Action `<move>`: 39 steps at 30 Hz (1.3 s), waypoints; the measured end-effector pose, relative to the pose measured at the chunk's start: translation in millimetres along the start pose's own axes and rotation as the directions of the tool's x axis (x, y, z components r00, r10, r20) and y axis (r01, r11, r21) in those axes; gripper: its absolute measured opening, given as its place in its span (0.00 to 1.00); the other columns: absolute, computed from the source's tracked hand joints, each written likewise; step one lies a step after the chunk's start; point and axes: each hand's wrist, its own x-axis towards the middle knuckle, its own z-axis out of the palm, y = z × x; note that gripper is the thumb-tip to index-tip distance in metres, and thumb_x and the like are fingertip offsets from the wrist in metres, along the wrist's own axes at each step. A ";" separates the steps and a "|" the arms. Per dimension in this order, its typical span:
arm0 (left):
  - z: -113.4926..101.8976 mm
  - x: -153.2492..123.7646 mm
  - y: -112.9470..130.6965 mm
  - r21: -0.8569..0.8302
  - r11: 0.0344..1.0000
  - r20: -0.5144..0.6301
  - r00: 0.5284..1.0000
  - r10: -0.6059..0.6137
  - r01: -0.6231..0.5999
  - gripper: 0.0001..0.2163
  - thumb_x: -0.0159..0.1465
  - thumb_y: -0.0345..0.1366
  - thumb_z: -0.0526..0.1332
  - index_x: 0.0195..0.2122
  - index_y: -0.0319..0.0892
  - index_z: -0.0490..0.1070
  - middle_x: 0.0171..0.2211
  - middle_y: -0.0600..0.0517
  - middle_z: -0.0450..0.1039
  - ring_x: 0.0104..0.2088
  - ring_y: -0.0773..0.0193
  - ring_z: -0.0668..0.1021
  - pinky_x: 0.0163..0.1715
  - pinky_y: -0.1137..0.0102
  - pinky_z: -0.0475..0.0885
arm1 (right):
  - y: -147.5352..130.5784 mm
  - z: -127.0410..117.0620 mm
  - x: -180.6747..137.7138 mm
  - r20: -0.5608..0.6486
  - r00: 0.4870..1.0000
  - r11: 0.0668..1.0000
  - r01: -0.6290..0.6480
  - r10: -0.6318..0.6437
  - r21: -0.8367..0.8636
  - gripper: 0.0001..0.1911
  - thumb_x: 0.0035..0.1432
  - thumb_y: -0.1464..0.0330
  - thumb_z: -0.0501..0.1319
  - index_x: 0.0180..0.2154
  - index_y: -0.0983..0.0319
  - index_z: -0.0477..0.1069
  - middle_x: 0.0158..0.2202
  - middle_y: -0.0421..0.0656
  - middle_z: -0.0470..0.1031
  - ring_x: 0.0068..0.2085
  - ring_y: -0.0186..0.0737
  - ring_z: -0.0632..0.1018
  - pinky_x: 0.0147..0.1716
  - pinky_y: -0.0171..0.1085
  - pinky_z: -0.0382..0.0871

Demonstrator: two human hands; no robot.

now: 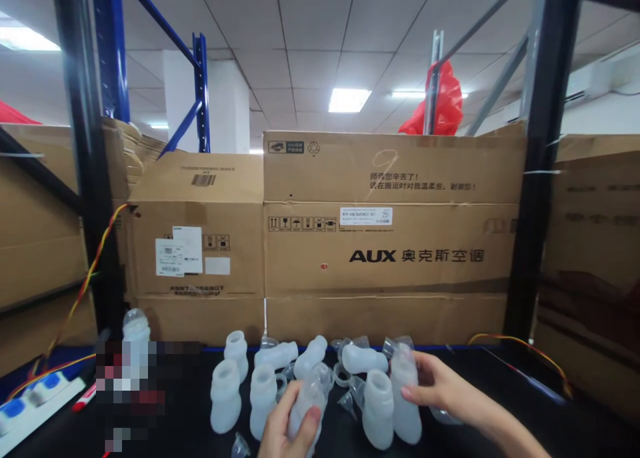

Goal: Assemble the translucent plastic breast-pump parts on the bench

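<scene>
Currently, left hand (276, 435) grips a right-leaning bottle (311, 397); right hand (443, 386), nearer the counter's (185, 395) far edge, pinches a near-upright bottle (407, 408). Open bottle (377, 408) stands between, just beside the latter.

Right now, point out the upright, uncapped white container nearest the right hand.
It's the open-mouthed container just left of the held container in the right hand; the other upright uncapped containers stand farther left.
</scene>
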 end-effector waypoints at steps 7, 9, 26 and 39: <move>5.9 -10.9 1.5 0.241 0.958 0.116 0.984 0.132 -0.157 0.26 0.63 0.63 0.59 0.46 0.46 0.78 0.33 0.53 0.78 0.32 0.63 0.76 0.36 0.74 0.71 | -6.4 18.0 6.9 -0.319 0.945 0.997 0.080 -0.076 -0.001 0.37 0.55 0.37 0.68 0.41 0.67 0.75 0.36 0.46 0.75 0.37 0.40 0.76 0.33 0.31 0.69; 6.4 -13.9 4.4 0.275 0.942 0.161 0.975 0.154 -0.194 0.25 0.64 0.63 0.59 0.46 0.48 0.77 0.33 0.53 0.78 0.32 0.63 0.77 0.36 0.74 0.71 | -7.7 21.0 5.8 -0.363 0.929 0.994 0.098 -0.075 0.045 0.38 0.57 0.36 0.65 0.44 0.66 0.72 0.35 0.46 0.74 0.35 0.41 0.77 0.31 0.32 0.69; -18.0 -9.3 28.1 0.629 0.694 0.136 0.929 0.343 -0.349 0.15 0.65 0.49 0.66 0.47 0.47 0.79 0.43 0.53 0.85 0.41 0.59 0.87 0.42 0.71 0.82 | -48.1 75.8 -23.1 -0.341 0.921 0.969 0.230 -0.188 0.087 0.32 0.60 0.41 0.67 0.41 0.67 0.73 0.31 0.46 0.74 0.27 0.36 0.74 0.26 0.30 0.70; -14.3 -7.3 52.1 0.791 0.585 0.120 0.983 0.139 -0.180 0.12 0.67 0.52 0.66 0.35 0.50 0.77 0.31 0.59 0.83 0.33 0.59 0.85 0.33 0.71 0.75 | -42.8 131.0 -40.7 0.283 0.951 0.940 0.025 -0.128 0.340 0.31 0.63 0.45 0.68 0.51 0.65 0.72 0.44 0.48 0.75 0.41 0.35 0.78 0.42 0.29 0.72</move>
